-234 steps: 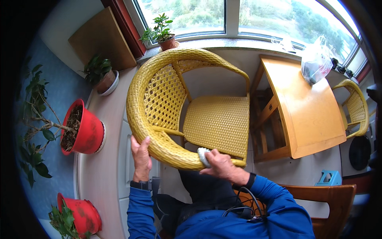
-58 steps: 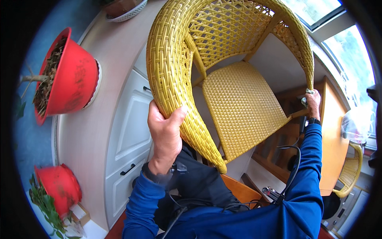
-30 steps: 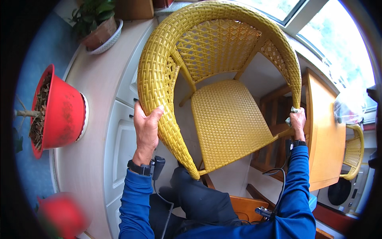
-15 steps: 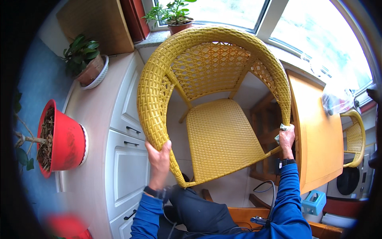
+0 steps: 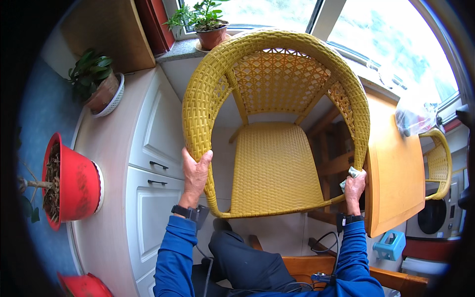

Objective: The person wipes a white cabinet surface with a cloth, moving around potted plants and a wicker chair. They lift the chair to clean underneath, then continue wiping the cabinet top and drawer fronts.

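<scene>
A yellow woven wicker armchair point(image 5: 277, 166) stands in front of me, its seat facing me and its rounded back toward the window. My left hand point(image 5: 196, 171) is closed round the lower part of its left armrest, thumb on the inner side. At the front end of the right armrest, my right hand point(image 5: 355, 188) is closed on a pale, patterned cloth point(image 5: 352, 173), which is bunched against the wicker. Part of the cloth is hidden inside the fingers. Both wrists wear dark bands.
White cabinets point(image 5: 154, 213) with a wooden top run along the left, carrying a red plant pot point(image 5: 79, 180) and a smaller potted plant point(image 5: 101, 89). A wooden table point(image 5: 396, 183) stands close on the right. Behind it are another yellow chair point(image 5: 438, 166) and a light-blue plastic stool point(image 5: 390, 245).
The armchair has turned so its front edge lies more level before me. My left hand has moved up slightly with the armrest; my right hand stays on the cloth at the right armrest.
</scene>
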